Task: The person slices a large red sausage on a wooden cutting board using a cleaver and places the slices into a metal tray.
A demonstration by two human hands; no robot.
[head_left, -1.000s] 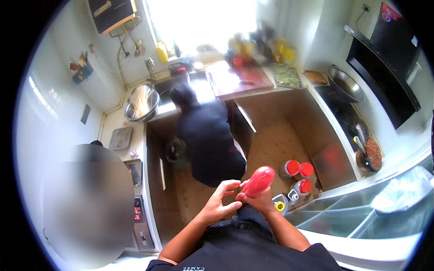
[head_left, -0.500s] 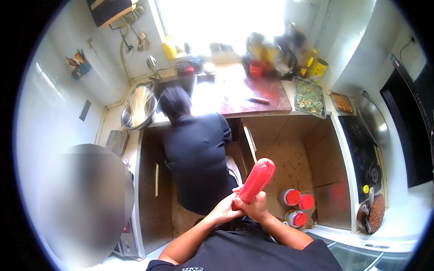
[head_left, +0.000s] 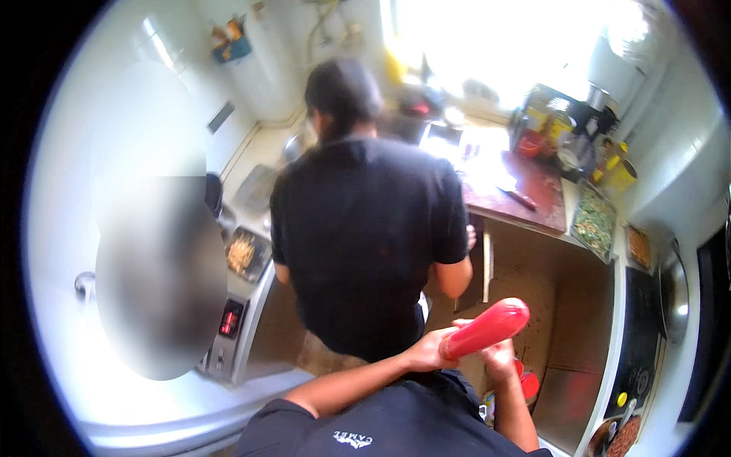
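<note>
A kitchen seen from above by someone whose bare forearms enter from the lower edge. At far left, a large blurred patch hides part of the view; above its right side, a small utensil holder (head_left: 231, 47) hangs on the white wall. To the right of the patch, a dark tray (head_left: 261, 264) of pale food pieces (head_left: 241, 254) sits on the counter, with an appliance panel glowing red (head_left: 231, 318) just below it. Center left, a co-worker (head_left: 365, 236) in a black short-sleeved top stands with their back to the camera. In front, the wearer's left hand (head_left: 429, 353) is clamped around the lower end of a red sausage-shaped packet (head_left: 487, 329), which slants up to the right above an open cupboard. The right hand (head_left: 499, 361) is beneath the packet; whether its fingers close on it cannot be told. Behind, a knife (head_left: 523, 200) lies on a dark red cutting board (head_left: 550, 194); below, near the right forearm, is a red-lidded jar (head_left: 529, 385). Farther right come chopped greens (head_left: 594, 219) in a tray, a black stovetop (head_left: 638, 312) and, at the edge, a metal wok (head_left: 674, 293).
</note>
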